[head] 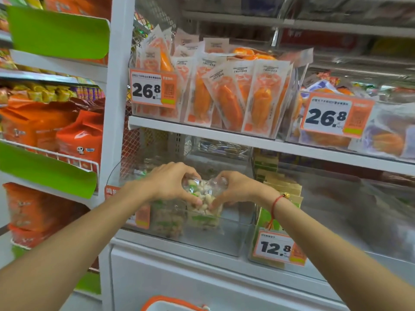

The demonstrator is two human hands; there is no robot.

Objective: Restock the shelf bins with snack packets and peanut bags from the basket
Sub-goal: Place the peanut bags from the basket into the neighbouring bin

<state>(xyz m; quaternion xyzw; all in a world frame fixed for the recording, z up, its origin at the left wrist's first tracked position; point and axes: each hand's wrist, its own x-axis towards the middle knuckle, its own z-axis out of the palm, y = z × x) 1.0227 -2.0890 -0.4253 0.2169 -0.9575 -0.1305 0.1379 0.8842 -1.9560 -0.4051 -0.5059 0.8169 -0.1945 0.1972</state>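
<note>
Left hand (167, 182): fingers curled over the top and left side of a clear peanut bag (203, 198), fingertips pressed to its front; gripping.

Right hand (235, 187): fingers bent round the bag's right side and upper corner, thumb low on the front near the left thumb; gripping. A red string bracelet (275, 202) with a small gold bead sits on this wrist.

Peanut bag: transparent, pale nuts inside with green flecks of print, held upright between both hands, over the front part of a clear plastic bin (224, 241) on the lower shelf. Its lower end dips inside the bin walls.

Clear plastic bin: a second, similar bag (167, 221) stands in it at the left, just beside the held one. An orange price tag (142, 215) hangs on the bin's front left, partly hidden by the left forearm.

Neighbouring bin, right: green and tan packets (280, 191) standing in a row, with a price tag (278, 248) reading 12.8.

Upper shelf (202, 131): a clear bin packed with white-and-orange snack packets (226, 95), upright and leaning, with a price tag (152, 88) reading 26.8. A further bin to the right carries another 26.8 tag (334, 115); its contents are blurred.

Left bay: wire shelves of orange bags (78, 135), yellow packets above, green shelf flaps (58, 30).

Basket (173, 305): only an orange-edged rim shows at the bottom edge, below the shelving.
</note>
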